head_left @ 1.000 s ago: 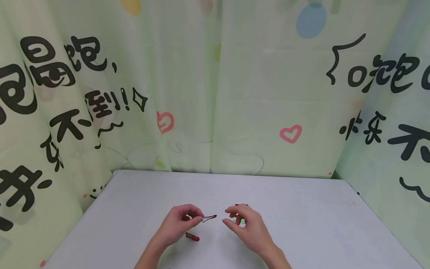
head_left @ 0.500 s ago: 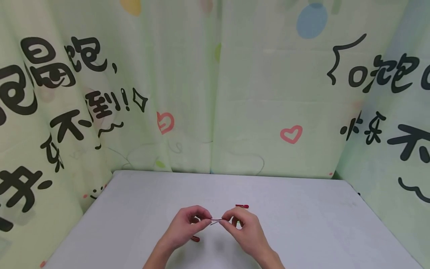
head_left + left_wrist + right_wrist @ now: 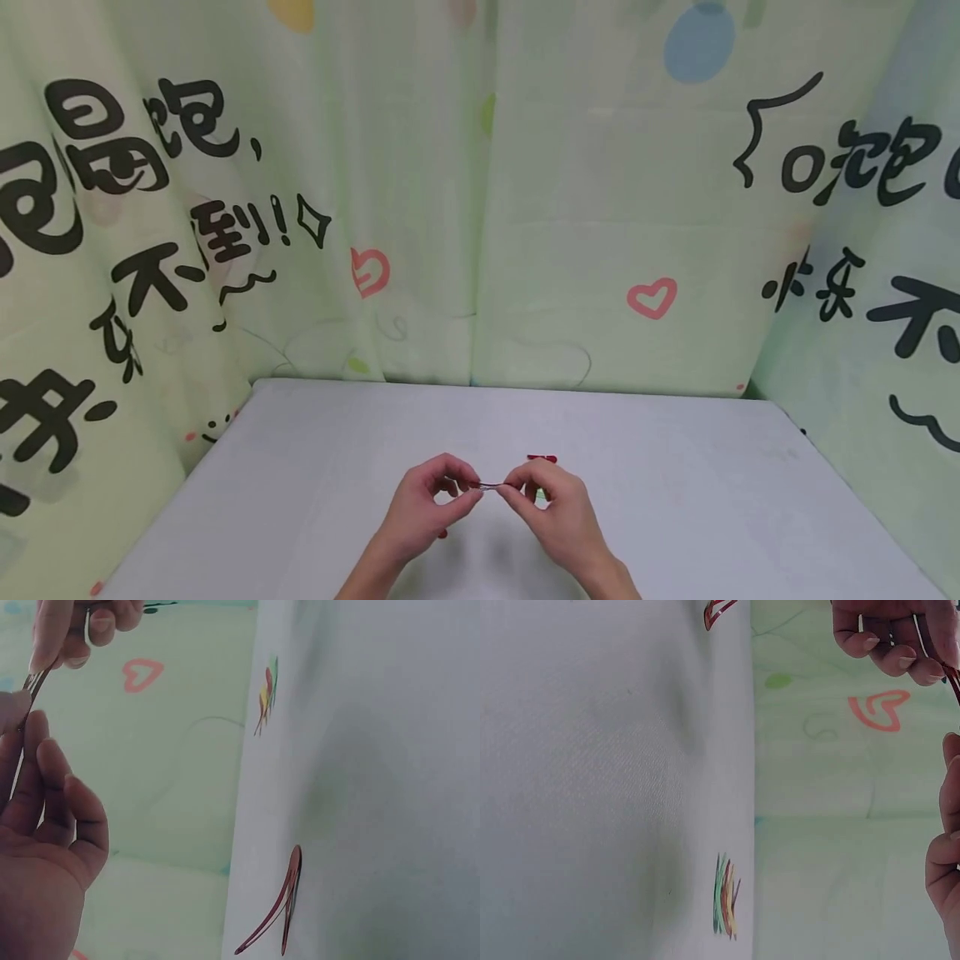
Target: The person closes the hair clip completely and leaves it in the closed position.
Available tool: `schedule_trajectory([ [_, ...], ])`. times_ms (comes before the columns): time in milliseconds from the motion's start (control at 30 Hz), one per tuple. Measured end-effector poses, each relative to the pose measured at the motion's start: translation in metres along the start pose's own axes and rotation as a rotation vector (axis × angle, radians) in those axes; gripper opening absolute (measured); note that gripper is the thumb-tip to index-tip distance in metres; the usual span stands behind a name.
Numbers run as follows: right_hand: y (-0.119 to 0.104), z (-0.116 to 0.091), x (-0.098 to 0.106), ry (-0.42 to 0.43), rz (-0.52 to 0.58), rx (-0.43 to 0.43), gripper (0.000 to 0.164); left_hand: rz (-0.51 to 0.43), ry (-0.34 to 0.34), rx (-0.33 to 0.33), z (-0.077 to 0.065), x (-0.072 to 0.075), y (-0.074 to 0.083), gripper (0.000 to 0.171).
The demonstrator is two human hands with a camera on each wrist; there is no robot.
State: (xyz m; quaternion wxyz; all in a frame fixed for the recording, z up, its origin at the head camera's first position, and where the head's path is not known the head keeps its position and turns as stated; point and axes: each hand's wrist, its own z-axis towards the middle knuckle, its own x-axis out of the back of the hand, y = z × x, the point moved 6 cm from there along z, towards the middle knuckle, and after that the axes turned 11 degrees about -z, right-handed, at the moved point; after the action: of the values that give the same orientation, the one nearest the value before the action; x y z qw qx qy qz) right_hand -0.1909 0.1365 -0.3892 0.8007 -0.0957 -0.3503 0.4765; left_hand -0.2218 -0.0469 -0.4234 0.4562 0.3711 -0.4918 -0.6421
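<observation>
In the head view, a slim dark red snap hair clip [image 3: 489, 486] is held up over the table between both hands. My left hand [image 3: 427, 510] pinches one end between thumb and finger, and my right hand [image 3: 558, 510] pinches the other. From the left wrist, the clip [image 3: 34, 686] shows as thin strips bridging the fingertips, its ends covered by them. On the table beneath my left hand lies a second red hair clip [image 3: 289, 900], its two legs spread apart; the hand hides most of it from the head camera.
Behind my right hand, a small cluster of thin green, red and yellow pieces [image 3: 726, 900] lies on the white table [image 3: 315, 467]. One red piece [image 3: 542, 457] shows past the knuckles. A printed curtain [image 3: 555, 250] stands along the table's back and sides.
My right hand, apart with spread fingers a second ago, now pinches the clip's free end. My left hand has moved right, covering more of the clip on the table.
</observation>
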Motion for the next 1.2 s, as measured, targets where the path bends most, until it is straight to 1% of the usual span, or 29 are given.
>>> schedule_trajectory([
  [100, 0.000, -0.001, 0.000, 0.014, 0.007, 0.026, 0.011, 0.009, 0.032, -0.035, 0.000, -0.002, 0.002, 0.010],
  [233, -0.001, -0.002, -0.001, 0.034, 0.006, 0.055, 0.012, 0.003, 0.088, -0.072, 0.000, -0.003, 0.004, 0.010],
  [300, -0.002, -0.002, -0.002, 0.044, -0.007, 0.047, 0.012, -0.004, 0.114, -0.079, -0.001, -0.003, 0.004, 0.011],
  [367, -0.001, -0.002, -0.003, 0.065, -0.017, 0.045, 0.011, -0.003, 0.135, -0.112, 0.000, -0.004, 0.004, 0.012],
  [467, 0.000, -0.002, -0.005, 0.099, -0.023, 0.053, 0.021, 0.010, 0.159, -0.157, 0.001, -0.005, 0.005, 0.014],
  [533, 0.000, -0.003, -0.006, 0.124, -0.021, 0.065, 0.033, 0.014, 0.165, -0.176, 0.001, -0.006, 0.005, 0.015],
  [667, 0.001, -0.003, -0.005, 0.137, -0.038, 0.062, 0.035, 0.015, 0.161, -0.150, 0.001, -0.007, 0.005, 0.015],
  [833, -0.002, -0.001, -0.004, 0.108, -0.070, 0.068, 0.035, 0.014, 0.163, -0.126, 0.000, -0.006, 0.005, 0.012],
  [933, -0.004, -0.001, -0.004, 0.087, -0.099, 0.097, 0.036, -0.006, 0.168, -0.119, -0.001, -0.006, 0.004, 0.011],
  [1000, -0.005, -0.002, -0.004, 0.083, -0.142, 0.122, 0.034, -0.015, 0.167, -0.113, -0.001, -0.006, 0.004, 0.010],
  [1067, -0.006, -0.002, -0.003, 0.102, -0.199, 0.176, 0.029, -0.012, 0.158, -0.107, 0.000, -0.006, 0.004, 0.010],
  [1200, -0.009, -0.002, -0.002, 0.155, -0.293, 0.278, 0.005, 0.003, 0.136, -0.080, 0.001, -0.006, 0.004, 0.009],
])
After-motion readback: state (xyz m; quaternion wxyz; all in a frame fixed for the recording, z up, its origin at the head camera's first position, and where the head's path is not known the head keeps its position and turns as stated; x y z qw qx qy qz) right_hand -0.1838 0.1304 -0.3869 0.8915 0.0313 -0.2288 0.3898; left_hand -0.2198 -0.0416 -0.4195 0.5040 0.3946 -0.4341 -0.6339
